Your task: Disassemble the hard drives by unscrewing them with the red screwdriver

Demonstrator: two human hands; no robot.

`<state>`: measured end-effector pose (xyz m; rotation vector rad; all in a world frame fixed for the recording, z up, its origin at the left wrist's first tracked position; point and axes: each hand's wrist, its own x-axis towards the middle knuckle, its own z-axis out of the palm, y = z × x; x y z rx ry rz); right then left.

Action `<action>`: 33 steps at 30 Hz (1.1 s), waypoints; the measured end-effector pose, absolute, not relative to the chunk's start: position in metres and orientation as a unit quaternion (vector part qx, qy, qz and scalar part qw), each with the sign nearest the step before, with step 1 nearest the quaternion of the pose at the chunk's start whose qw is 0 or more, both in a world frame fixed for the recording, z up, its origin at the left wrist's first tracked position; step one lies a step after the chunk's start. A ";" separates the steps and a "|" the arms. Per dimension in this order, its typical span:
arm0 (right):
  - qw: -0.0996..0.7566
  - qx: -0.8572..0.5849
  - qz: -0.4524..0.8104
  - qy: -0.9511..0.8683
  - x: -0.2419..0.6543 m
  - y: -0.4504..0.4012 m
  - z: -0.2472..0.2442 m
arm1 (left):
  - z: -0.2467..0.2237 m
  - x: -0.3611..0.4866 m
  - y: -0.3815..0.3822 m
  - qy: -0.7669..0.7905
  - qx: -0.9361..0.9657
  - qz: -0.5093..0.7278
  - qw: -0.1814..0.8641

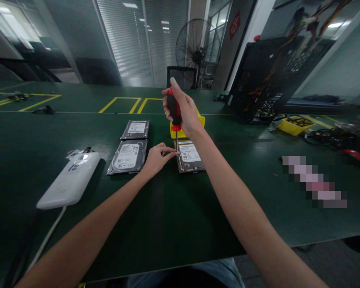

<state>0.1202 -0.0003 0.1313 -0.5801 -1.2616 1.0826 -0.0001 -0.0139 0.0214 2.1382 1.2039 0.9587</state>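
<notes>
My right hand is wrapped around the red and black handle of a screwdriver, held upright with its shaft pointing down. The tip reaches the left edge of a hard drive that lies label up, partly covered by my right wrist. My left hand is closed in a pinch, thumb and index finger meeting right at the screwdriver's tip. Whatever sits between those fingertips is too small to make out. Left of this hand lie two more hard drives, a nearer one and a farther one, end to end.
Behind the right hand stands a yellow bin. A white corded device lies at left. An open computer case stands at back right, near a yellow tray and tangled cables. The green table's front edge runs close to me.
</notes>
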 end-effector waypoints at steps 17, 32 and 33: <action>0.646 -0.260 0.460 -0.551 0.128 0.012 0.130 | 0.012 -0.003 -0.002 0.421 0.795 0.327 0.288; 0.647 -0.252 0.466 -0.548 0.128 0.010 0.131 | 0.009 -0.004 -0.002 0.434 0.775 0.341 0.308; 0.646 -0.244 0.471 -0.549 0.129 0.010 0.132 | 0.010 -0.004 -0.003 0.443 0.766 0.347 0.311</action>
